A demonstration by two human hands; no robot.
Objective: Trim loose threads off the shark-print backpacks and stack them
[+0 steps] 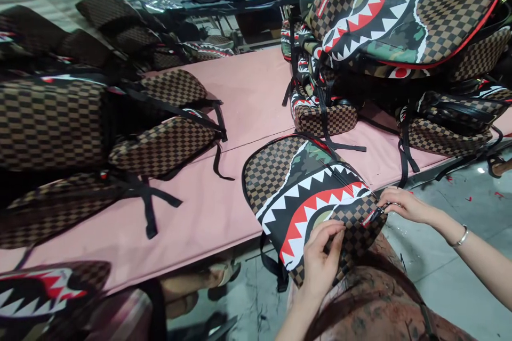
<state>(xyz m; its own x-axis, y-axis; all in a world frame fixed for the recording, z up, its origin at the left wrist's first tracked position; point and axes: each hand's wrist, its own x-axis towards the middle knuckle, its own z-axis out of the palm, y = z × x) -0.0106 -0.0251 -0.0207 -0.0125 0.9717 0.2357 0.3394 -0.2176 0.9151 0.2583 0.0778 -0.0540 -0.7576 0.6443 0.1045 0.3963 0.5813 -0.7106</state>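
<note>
Only one view: head cam, worn by the person, looks forward and down, v. close to both hands at bottom right. It faces across the pink desk [224, 197] twd. the room's far side; wide lens bends the edges.
</note>
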